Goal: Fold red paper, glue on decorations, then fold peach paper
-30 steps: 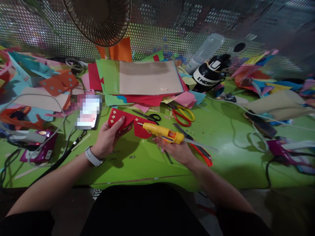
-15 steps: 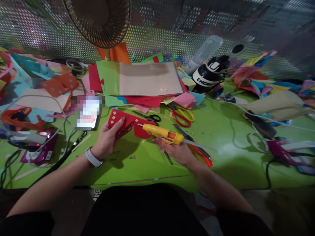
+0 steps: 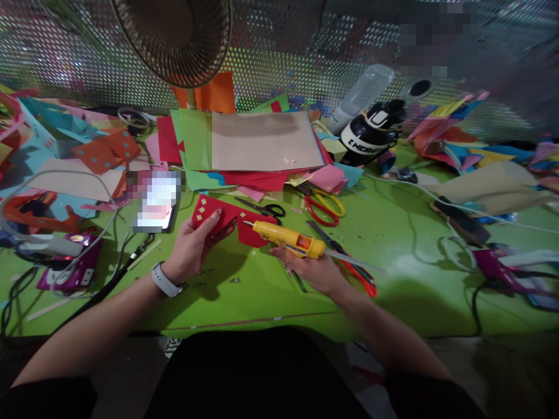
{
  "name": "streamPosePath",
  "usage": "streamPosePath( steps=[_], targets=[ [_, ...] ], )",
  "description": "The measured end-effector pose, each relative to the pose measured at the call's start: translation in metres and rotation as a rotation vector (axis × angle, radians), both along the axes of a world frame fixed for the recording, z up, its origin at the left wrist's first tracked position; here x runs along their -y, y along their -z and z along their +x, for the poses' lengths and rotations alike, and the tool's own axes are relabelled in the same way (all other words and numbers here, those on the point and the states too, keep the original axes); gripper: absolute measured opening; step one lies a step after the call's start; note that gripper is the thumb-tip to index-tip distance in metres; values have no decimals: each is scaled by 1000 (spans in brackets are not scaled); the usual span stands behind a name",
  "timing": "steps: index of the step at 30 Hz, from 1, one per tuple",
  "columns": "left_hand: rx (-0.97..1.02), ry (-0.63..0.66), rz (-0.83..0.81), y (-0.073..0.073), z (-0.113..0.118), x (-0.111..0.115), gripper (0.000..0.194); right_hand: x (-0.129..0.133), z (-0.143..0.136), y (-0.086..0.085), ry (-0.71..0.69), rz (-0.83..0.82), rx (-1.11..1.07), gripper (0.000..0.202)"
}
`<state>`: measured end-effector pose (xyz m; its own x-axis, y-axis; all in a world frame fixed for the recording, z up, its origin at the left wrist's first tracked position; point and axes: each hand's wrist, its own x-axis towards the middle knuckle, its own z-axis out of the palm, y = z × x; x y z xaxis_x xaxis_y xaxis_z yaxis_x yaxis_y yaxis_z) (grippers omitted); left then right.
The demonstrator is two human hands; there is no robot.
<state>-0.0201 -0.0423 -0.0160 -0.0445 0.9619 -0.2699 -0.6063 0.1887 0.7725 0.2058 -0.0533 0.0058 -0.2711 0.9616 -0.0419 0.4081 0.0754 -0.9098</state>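
Observation:
My left hand [image 3: 192,245] pinches a red paper piece [image 3: 251,234] at its left part, thumb on top. Small pale diamonds dot the paper, several at its left end and one near the middle. A yellow glue gun [image 3: 288,237] is held in my right hand [image 3: 312,267], its metal tip over the red paper beside the middle diamond. A clear glue stick [image 3: 351,259] sticks out of the gun's rear. Black scissors [image 3: 273,210] lie just behind the paper, partly covered by it.
Red-and-yellow scissors [image 3: 325,208] and a red-handled cutter [image 3: 353,267] lie right of the paper. Behind are a paper stack [image 3: 266,139], a fan [image 3: 174,35] and a black bottle [image 3: 371,137]. A phone [image 3: 157,201] and purple power box [image 3: 72,262] are at left.

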Motion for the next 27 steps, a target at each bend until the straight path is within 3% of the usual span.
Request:
streamPosePath(
  steps=[13, 15, 18, 22, 27],
  targets=[
    [-7, 10, 14, -2, 0, 1, 23, 6, 4, 11, 0, 130, 112, 29],
    [-14, 12, 16, -2, -1, 0, 21, 7, 7, 11, -22, 223, 190, 29],
    [-21, 4, 21, -1, -1, 0, 19, 10, 16, 11, -136, 539, 319, 19],
    [-34, -11, 10, -2, -1, -2, 19, 13, 42, 12, -203, 842, 478, 16],
    [-54, -18, -18, -5, -3, -9, 17, 2, 108, 11, -70, 906, 687, 21]
  ],
)
